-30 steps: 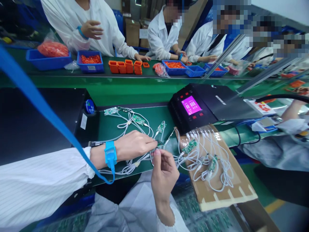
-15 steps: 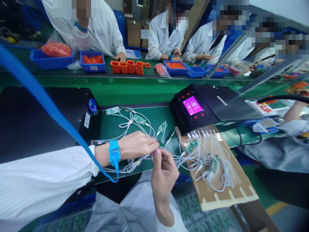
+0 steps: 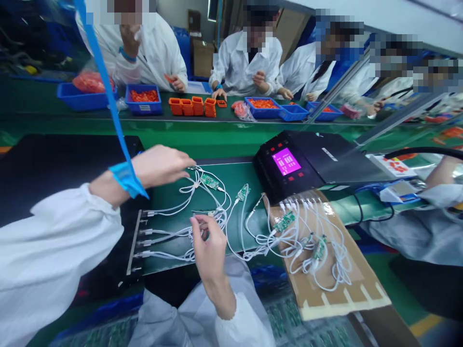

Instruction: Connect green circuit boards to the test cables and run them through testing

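Observation:
My left hand, wearing a blue wrist strap, reaches over the far left of the bench with fingers stretched out and slightly blurred. Its fingertips are at a small circuit board, partly covered; a grip on it does not show. Nearer me, my right hand is closed, thumb and index finger together; what is between them is hidden. Just beyond those fingertips a thin board lies edge-on among white cables. Other green boards with plugged cables, including one further right, rest on the bench.
A black box with a connector strip stands left. On the right is a black tester with a lit screen; cables and boards lie on cardboard before it. Across the line, co-workers in white coats handle orange parts beside blue bins.
Both hands have left the board at the bench's middle. My left hand moved left and away from me, my right hand left. A co-worker opposite now reaches to an orange frame.

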Motion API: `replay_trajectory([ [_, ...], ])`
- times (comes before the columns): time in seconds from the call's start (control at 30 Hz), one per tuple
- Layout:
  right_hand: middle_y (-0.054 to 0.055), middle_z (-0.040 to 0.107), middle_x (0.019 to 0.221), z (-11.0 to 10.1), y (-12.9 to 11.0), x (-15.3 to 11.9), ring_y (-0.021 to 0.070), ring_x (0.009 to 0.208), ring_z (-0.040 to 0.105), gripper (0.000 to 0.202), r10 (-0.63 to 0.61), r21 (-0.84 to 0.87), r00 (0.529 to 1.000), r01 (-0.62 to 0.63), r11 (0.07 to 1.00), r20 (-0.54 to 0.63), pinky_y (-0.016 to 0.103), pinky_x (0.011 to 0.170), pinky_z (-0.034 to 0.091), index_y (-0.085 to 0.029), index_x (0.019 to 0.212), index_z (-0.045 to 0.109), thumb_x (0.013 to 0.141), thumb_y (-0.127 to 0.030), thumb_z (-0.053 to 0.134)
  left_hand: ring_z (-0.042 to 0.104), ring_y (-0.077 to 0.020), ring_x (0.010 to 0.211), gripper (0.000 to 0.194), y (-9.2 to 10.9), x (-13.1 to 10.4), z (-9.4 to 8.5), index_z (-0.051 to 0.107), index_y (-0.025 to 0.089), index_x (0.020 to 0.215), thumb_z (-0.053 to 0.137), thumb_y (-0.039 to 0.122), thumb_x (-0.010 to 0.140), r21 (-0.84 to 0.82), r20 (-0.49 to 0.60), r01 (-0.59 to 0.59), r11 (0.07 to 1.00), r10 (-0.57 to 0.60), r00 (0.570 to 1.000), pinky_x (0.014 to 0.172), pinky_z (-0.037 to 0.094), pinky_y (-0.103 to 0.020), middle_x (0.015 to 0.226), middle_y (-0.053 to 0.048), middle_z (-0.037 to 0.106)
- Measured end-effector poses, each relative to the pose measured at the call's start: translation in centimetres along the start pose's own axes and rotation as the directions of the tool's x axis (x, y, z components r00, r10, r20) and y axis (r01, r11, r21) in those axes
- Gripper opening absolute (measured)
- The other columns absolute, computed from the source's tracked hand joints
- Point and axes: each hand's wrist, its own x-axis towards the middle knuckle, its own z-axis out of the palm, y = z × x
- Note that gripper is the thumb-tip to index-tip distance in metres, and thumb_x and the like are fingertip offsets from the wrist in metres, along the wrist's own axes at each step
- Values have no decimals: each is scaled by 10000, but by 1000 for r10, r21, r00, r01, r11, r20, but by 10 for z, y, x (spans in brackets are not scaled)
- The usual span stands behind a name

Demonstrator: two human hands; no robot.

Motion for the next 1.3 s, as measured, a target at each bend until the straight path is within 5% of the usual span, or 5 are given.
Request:
replay_trajectory([
  [0.27, 194, 760, 1141, 41, 40, 10, 294, 1039, 733, 301, -110, -275, 938, 206, 939, 329, 442, 918, 577, -141, 1199, 716, 1050, -260, 483, 732, -246, 917, 448, -103, -40, -27, 800, 174, 1046, 711, 567, 851, -285, -131, 348, 893, -396, 909, 938, 561, -382, 998, -100, 801],
  [0.57, 236, 614, 1425, 11, 4, 4, 370, 1261, 644, 388, -240, -249, 869, 371, 895, 434, 579, 1005, 568, -141, 1244, 723, 1081, -374, 458, 748, -260, 1024, 585, -108, -71, -7, 797, 110, 1068, 806, 621, 785, -705, -220, 184, 684, -459, 861, 995, 591, -422, 1073, -152, 789],
  [0.73, 170, 488, 1562, 30, -50, -25, 296, 1464, 483, 432, -502, 209, 757, 458, 864, 418, 524, 1149, 515, -215, 1451, 570, 1032, -316, 608, 737, -242, 1054, 426, -104, -143, -15, 811, 162, 995, 731, 567, 893, -479, -364, 245, 843, -445, 818, 965, 607, -403, 1147, -138, 760],
  [0.9, 149, 371, 1663, 72, -61, -48, 336, 1616, 203, 457, -576, 305, 709, 489, 817, 407, 646, 1223, 398, -221, 1473, 535, 1021, -230, 600, 733, -233, 1056, 314, -100, -198, -7, 814, 189, 994, 659, 461, 975, -158, -510, 379, 912, -404, 759, 1008, 576, -426, 1138, -126, 751],
  [1.3, 143, 439, 1614, 79, -58, -51, 324, 1614, 203, 371, -576, 316, 735, 485, 815, 358, 642, 1224, 389, -217, 1384, 588, 1013, -209, 602, 733, -219, 1005, 274, -105, -204, 8, 812, 192, 970, 654, 416, 987, -104, -555, 429, 898, -410, 724, 967, 587, -401, 1094, -107, 748],
])
